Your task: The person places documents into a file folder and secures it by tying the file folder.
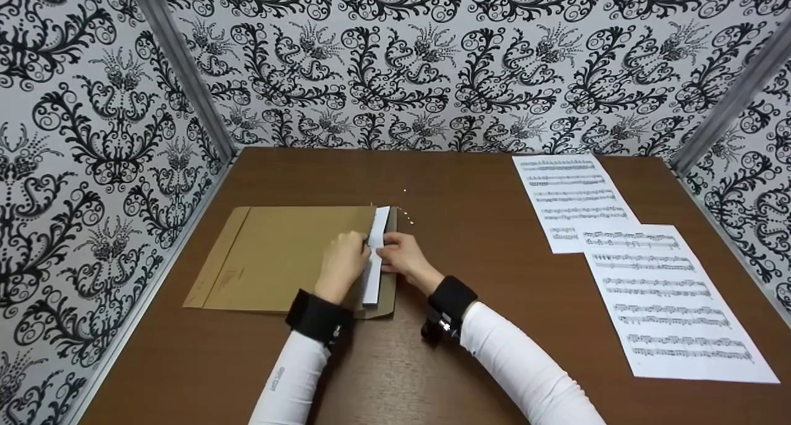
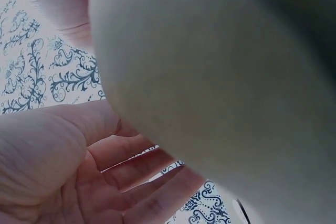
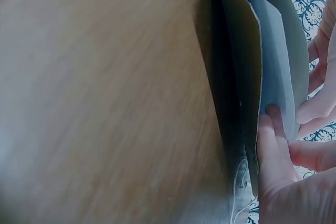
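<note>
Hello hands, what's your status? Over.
Left hand and right hand both pinch white paper at the envelope mouth. Nothing blocking.

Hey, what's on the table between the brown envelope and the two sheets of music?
Only bare brown table, in the head view, between the envelope and the music sheets.

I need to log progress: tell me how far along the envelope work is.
Done: a brown envelope lies flat on the table, its open end at the hands. In hand: the left hand and right hand hold a white sheet at the mouth. Left: two music sheets lie untouched at right.
</note>
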Motion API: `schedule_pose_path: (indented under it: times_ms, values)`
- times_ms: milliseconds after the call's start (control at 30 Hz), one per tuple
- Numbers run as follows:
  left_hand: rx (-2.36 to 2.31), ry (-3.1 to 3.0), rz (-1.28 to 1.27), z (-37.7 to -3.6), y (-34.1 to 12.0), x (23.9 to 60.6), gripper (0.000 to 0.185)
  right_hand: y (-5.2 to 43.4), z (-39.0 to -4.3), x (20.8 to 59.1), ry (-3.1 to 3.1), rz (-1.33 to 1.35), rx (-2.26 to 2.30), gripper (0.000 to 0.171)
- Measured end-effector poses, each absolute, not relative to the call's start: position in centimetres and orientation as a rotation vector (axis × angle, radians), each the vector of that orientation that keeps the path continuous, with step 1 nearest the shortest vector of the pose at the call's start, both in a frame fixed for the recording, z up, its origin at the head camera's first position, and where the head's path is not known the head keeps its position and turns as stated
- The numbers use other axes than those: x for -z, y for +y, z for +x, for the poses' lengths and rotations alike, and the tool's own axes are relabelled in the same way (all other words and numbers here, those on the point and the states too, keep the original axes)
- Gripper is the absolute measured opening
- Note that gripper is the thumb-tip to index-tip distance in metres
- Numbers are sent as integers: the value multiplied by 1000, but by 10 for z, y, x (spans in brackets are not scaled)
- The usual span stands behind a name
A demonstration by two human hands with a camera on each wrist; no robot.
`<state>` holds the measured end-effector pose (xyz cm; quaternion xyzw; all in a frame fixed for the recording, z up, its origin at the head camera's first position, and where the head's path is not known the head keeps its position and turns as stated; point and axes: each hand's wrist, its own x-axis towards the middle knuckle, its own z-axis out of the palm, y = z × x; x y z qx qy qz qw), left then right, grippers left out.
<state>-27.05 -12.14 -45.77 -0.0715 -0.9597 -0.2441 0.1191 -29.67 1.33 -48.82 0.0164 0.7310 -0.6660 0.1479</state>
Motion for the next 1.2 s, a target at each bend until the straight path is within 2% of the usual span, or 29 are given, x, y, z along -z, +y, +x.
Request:
schedule_pose_path:
  times_ms: [667,900,1200]
  values:
    - [736,-2808,-225,-269,-122,453,11,2,-297,487,1996,57,1961,32]
    - [743,-2794,-260,-267,-123,452,12,-2,-296,490,2004,44,1942,37]
    - [753,-2841,-248,-266,-121,448,23,-6,-296,493,2010,20,1912,46]
